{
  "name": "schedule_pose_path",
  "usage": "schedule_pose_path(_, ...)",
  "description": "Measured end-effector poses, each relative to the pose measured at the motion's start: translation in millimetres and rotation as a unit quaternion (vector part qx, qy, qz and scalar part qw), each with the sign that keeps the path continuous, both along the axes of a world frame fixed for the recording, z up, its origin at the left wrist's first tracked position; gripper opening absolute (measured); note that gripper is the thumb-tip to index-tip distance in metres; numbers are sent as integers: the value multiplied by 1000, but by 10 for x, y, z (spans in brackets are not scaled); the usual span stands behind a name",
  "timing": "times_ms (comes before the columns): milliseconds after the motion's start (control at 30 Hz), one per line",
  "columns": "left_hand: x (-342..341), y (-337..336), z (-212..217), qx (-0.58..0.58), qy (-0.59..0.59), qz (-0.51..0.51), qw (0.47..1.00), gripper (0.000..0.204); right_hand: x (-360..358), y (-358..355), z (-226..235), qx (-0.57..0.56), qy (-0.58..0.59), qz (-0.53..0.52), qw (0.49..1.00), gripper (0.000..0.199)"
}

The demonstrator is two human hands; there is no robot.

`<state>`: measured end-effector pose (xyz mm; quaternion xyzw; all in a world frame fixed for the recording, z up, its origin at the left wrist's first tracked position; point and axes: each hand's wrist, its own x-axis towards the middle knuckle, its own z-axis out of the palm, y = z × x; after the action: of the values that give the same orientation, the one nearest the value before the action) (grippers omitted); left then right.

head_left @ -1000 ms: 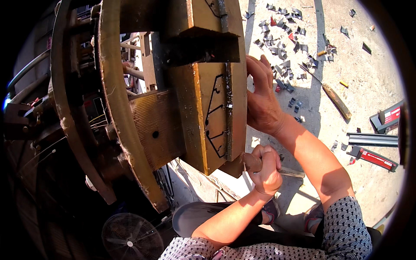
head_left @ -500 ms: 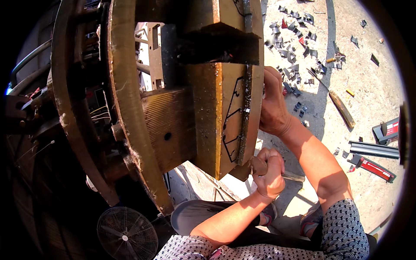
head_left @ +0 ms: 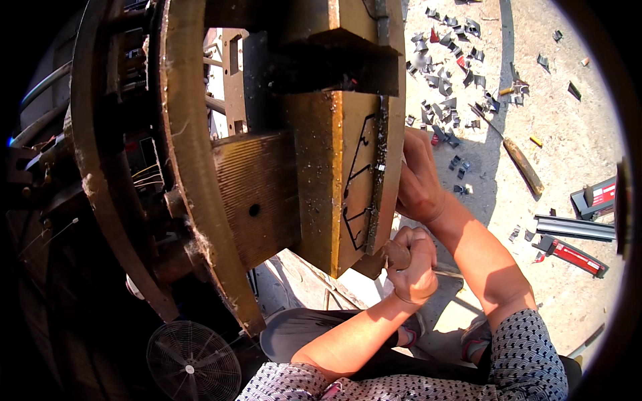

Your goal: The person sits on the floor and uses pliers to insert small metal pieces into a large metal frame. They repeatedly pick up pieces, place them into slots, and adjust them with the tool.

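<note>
Big rusty yellow-brown metal block [head_left: 348, 174] hangs on the machine, centre frame. My left hand [head_left: 413, 264] is fisted tight round a brown wooden tool handle [head_left: 397, 254] at its lower edge; tip hidden, probably in the seam. My right hand [head_left: 418, 177] has fingers curled against the block's side. Best to brace firm and keep the tool square.

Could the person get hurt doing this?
Maybe. The right hand presses against the rough edge of the big rusty metal block, so skin could scrape. The left hand grips a wooden handle just below it; a slip could knock knuckles. Metal scraps litter the ground underfoot.
</note>
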<state>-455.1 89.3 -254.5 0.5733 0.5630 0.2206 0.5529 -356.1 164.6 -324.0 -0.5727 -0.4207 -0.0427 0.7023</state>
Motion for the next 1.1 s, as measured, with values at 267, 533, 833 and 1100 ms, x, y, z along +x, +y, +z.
schedule_pose_path(267,19,9,32,26,31,-21,999,38,74,-57,10,19,-4,22,1000,21)
schedule_pose_path(533,30,0,-2,20,3,4,1000,37,123,-47,32,-5,45,26,999,22)
schedule_pose_path(833,-39,13,-64,49,-4,-40,998,36,89,-149,81,-10,155,179,972,27)
schedule_pose_path(1100,-29,-30,-48,26,-18,6,999,29,50,-272,-21,-15,217,250,944,25)
